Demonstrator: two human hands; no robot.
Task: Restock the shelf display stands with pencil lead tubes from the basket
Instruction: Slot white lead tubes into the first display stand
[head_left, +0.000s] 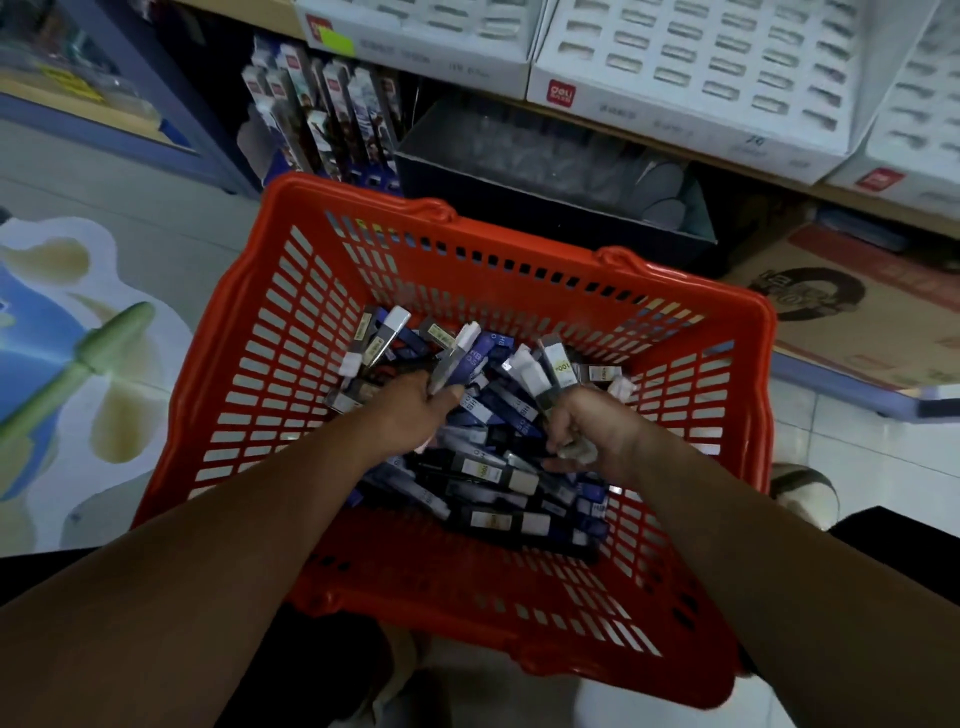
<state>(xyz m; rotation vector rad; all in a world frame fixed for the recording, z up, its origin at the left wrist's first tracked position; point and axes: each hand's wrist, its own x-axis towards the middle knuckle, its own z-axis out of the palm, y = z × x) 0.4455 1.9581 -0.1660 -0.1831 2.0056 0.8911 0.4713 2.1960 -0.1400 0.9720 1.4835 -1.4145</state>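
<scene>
The basket (291, 332) was glossy red plastic — slotted walls; the tubes (488, 470) shiny plastic; the white trays (691, 78) matt card; the floor (872, 441) smooth tile.

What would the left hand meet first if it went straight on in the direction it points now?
Probably the loose pencil lead tubes heaped just ahead of the left hand, which grips a bunch of tubes. Behind them stands the far wall of the red basket. Depth is unclear.

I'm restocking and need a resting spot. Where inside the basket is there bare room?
The bare mesh floor of the red plastic basket, between its near wall and the pencil lead tubes. The middle is crowded.
</scene>
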